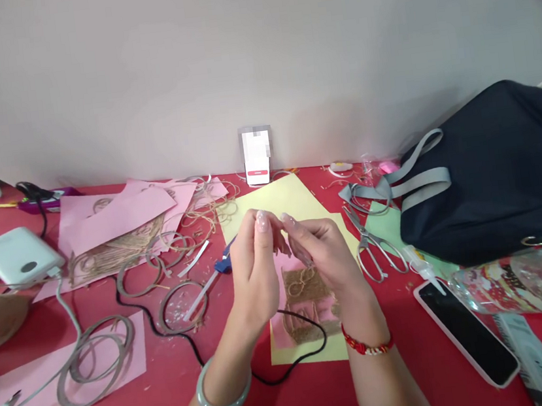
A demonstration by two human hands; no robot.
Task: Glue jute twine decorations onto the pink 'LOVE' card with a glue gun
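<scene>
Inventory of my worktop [176, 399], red, cluttered.

1. My left hand [253, 264]: raised at centre, thumb and fingertips pinched together. My right hand [321, 253]: just beside it, fingertips likewise closed and meeting the left's. Whatever thin bit sits between them is too small for me to make out; possibly a strand of twine.
2. Burlap patch [306, 291] with a twine loop on it: directly under my hands, lying on a pink slip over the yellow sheet [290, 200].
3. Black cable [292, 375]: curls across the near edge of that sheet, touching the patch's near side.
4. Scissors [370, 250]: right of my hands, blades pointing far.
5. Glue tube [419, 264] and phone [467, 330]: further right, near a dark bag [494, 169].
6. Pink paper [119, 215], twine scraps and rings: left side, with a white power bank [18, 254] far left.

Risks, as I judge them: a wrist dropping could snag the cable and drag the patch askew; a slipped pinch would lose the small piece among the scraps; glue so close to the phone could smear it.
</scene>
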